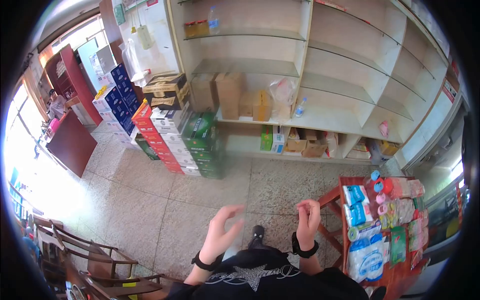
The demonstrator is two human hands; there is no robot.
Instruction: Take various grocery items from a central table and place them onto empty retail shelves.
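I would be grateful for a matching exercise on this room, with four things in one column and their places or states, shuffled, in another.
1. Left hand
2. Jars
3. Table
4. Green cartons

A. Red-brown, crowded with packets
B. Stacked beside white cartons
C. Raised above the floor, holding nothing
D. On a high shelf, beside a bottle

Pairs: 1-C, 2-D, 3-A, 4-B

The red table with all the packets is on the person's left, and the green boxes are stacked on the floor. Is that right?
Not quite: the head view shows the red table with the packets on the person's right. The green boxes are stacked on the floor.
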